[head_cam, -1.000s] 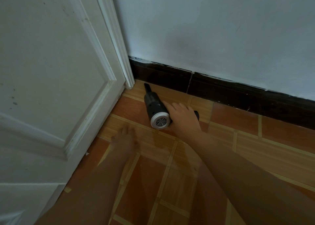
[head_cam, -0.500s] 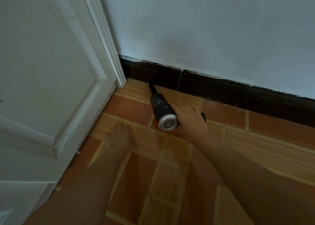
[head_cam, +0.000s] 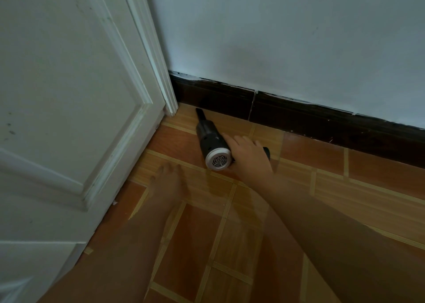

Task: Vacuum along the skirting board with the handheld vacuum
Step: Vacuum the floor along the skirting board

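- Orange tiled floor meets the dark skirting board; white door at the board's left end.
- Handheld vacuum: black, low on the floor, nozzle just beside the skirting board.
- Right hand: I grasp the vacuum's handle.
- Left hand: released, flat on the floor, farther from the skirting board.

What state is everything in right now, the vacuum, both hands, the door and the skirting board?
Handheld vacuum: low on the floor, nozzle aimed at the skirting board; running or not, cannot tell.
Right hand: grips the vacuum's handle.
Left hand: flat on the floor, holding nothing.
Door: open or shut, cannot tell.
Skirting board: dark, top edge smeared with white paint.
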A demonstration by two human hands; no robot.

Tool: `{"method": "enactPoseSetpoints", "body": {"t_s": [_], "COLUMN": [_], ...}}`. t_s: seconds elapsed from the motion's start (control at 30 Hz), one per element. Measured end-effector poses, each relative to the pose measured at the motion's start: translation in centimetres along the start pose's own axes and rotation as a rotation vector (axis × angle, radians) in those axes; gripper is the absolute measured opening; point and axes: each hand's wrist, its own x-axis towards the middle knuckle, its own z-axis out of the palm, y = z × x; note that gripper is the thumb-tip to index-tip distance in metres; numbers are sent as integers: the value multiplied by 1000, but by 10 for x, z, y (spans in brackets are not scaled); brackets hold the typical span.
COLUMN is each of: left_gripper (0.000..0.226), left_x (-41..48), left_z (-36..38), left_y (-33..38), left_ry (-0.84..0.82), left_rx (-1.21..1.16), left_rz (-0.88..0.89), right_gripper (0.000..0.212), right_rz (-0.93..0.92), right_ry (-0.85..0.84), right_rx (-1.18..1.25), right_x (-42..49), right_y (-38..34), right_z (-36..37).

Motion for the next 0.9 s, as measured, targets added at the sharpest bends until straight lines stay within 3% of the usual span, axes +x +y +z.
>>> {"method": "enactPoseSetpoints", "body": {"t_s": [0.5, 0.9], "left_gripper": [49, 52], "left_x": [4, -8], "left_z": [-3, -4], "left_y": [-4, 35], "left_ry": [10, 8], "left_rx": [9, 70], "left_rz": [-8, 92], "right_gripper": [63, 68], "right_rz": [-74, 6], "right_ry": [15, -17], "right_rx": [-27, -36], "right_x": [4, -45], "right_y": [-4, 30], "right_z": [0, -15]}}
